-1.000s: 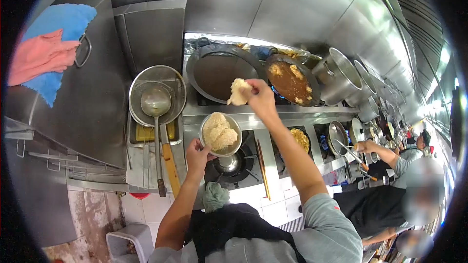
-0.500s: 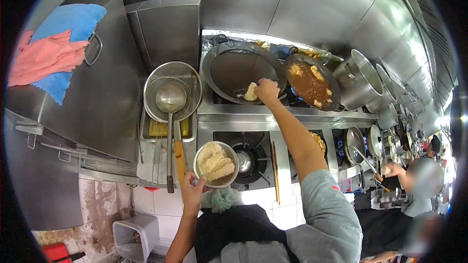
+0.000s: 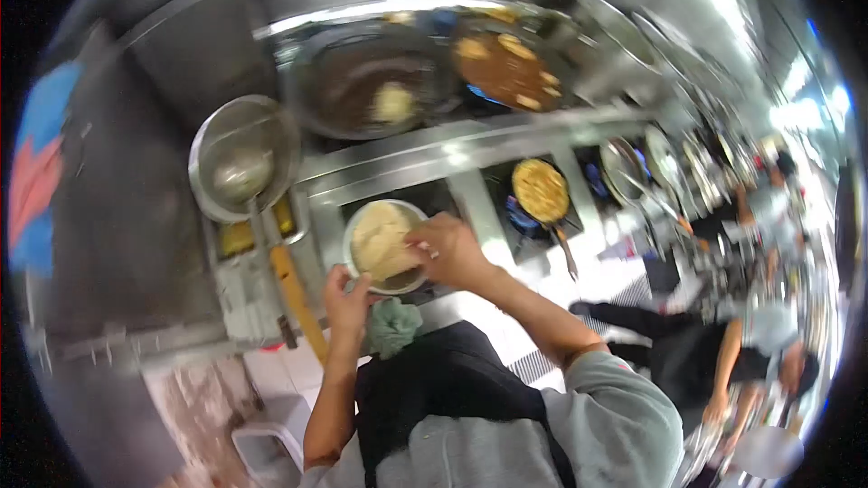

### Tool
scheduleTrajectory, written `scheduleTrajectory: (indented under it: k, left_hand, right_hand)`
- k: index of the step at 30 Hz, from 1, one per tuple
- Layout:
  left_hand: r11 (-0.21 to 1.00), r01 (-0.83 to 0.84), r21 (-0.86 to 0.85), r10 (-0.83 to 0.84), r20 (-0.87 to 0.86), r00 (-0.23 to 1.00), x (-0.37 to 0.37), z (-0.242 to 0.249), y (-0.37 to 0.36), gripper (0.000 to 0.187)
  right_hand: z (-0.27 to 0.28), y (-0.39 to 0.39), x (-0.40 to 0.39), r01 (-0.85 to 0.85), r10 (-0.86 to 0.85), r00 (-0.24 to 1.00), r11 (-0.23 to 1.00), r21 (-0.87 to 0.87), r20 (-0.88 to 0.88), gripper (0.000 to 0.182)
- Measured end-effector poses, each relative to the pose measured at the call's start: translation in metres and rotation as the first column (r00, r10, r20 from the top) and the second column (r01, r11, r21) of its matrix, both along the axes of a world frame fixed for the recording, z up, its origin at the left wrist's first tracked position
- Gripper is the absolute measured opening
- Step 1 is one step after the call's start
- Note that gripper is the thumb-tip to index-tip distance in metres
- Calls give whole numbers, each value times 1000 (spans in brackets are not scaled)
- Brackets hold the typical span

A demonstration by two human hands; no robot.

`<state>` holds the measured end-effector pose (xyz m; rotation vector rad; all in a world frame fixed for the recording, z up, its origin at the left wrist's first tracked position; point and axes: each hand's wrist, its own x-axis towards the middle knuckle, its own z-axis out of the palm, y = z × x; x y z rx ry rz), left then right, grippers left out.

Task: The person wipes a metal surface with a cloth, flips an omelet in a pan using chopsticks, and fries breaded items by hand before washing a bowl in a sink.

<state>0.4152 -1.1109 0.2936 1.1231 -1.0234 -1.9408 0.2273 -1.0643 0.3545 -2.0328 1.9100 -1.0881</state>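
Note:
In the head view, my left hand (image 3: 348, 301) grips the near rim of a metal bowl (image 3: 404, 287) held over a stove burner. Inside the bowl lie pale crumbs (image 3: 380, 220) and a breaded piece (image 3: 387, 259). The fingers of my right hand (image 3: 449, 251) are pinched at the bowl's right side, on the end of that breaded piece; motion blurs them. Behind the bowl, a pale battered piece (image 3: 393, 103) sits in the dark oil of a wide wok (image 3: 316, 95).
To the right are a second wok (image 3: 506, 68) with pieces frying in brown oil and a small pan (image 3: 540, 190) of yellow food. A strainer with a ladle (image 3: 242, 172) stands left. A green cloth (image 3: 394, 327) hangs at the counter edge. Co-workers (image 3: 755, 343) are at right.
My right hand has come back from the wok to the bowl, leaving a pale piece in the oil. The camera has swung right, and the small pan is now in full view.

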Motion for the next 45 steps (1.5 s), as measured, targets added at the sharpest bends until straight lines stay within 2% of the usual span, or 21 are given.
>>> scheduleTrajectory:
  k: [2,3,5,6,7,8,9,10,12,14,15,16,18,20,22,24,27,29,35,41,45]
  left_hand:
    - [999,-34,-1,34,23,999,-2,-7,2,14]
    - [999,33,-2,-33,23,999,-2,-13,4,14]
    - [998,-19,54,15,67,998,-1,-23,7,17]
    - [998,47,36,-50,81,996,0,-23,9,17]
    - [998,28,61,-32,79,996,0,-21,9,22]
    - [997,9,82,-15,77,997,0,-20,11,27]
    - [995,76,60,-82,96,992,2,-20,11,27]
    - [996,63,59,-69,97,993,5,-20,8,31]
    - [997,68,38,-73,129,989,3,-16,2,36]
    - [996,90,1,-88,186,979,1,-1,1,36]
    - [995,93,-25,-86,207,975,1,4,1,35]
    - [991,122,-56,-106,231,967,3,8,-2,35]
    - [986,161,-42,-146,252,957,5,15,-10,34]
    - [977,204,-60,-181,270,946,-3,27,-12,35]
    - [968,245,-54,-220,293,931,-13,35,-5,35]
    - [958,285,-39,-271,212,939,-23,41,1,39]
    - [956,285,62,-292,192,937,-20,41,-12,42]
    - [958,283,46,-287,190,939,-29,46,0,43]
    - [954,297,35,-299,168,939,-29,45,19,38]
    - [955,293,50,-297,185,937,-14,37,9,39]
    - [964,259,56,-265,210,941,-12,37,11,39]
  right_hand:
    - [2,29,9,101,-103,991,994,29,86,9]
    - [-5,45,10,208,-210,972,978,36,103,10]
    - [-28,84,12,375,-375,916,927,28,139,15]
    - [-42,111,11,507,-536,830,840,194,151,18]
    - [-61,137,10,602,-680,718,713,359,147,22]
    - [-95,166,5,692,-754,644,645,324,125,26]
    - [-127,196,-1,716,-821,569,521,465,44,24]
    - [-185,231,-13,696,-790,591,399,597,-162,22]
    - [-259,290,-37,633,-855,517,343,694,-49,27]
    - [-318,309,-72,583,-977,118,212,784,176,33]
    - [-340,310,-92,530,-920,-117,261,807,375,37]
    - [-358,308,-111,482,-775,-353,329,812,524,41]
    - [-382,296,-144,530,-472,-584,395,750,661,52]
    - [-383,278,-170,616,-148,-699,372,694,700,58]
    - [-389,266,-188,620,18,-743,396,678,669,63]
    - [-402,255,-195,667,-52,-683,361,651,729,64]
    - [-420,248,-197,755,-5,-624,252,605,781,55]
    - [-420,246,-198,811,-60,-543,223,541,838,41]
    - [-420,247,-199,824,-17,-529,230,518,848,29]
    - [-423,246,-198,847,44,-507,210,488,861,27]
    - [-421,247,-197,845,13,-504,216,490,863,27]
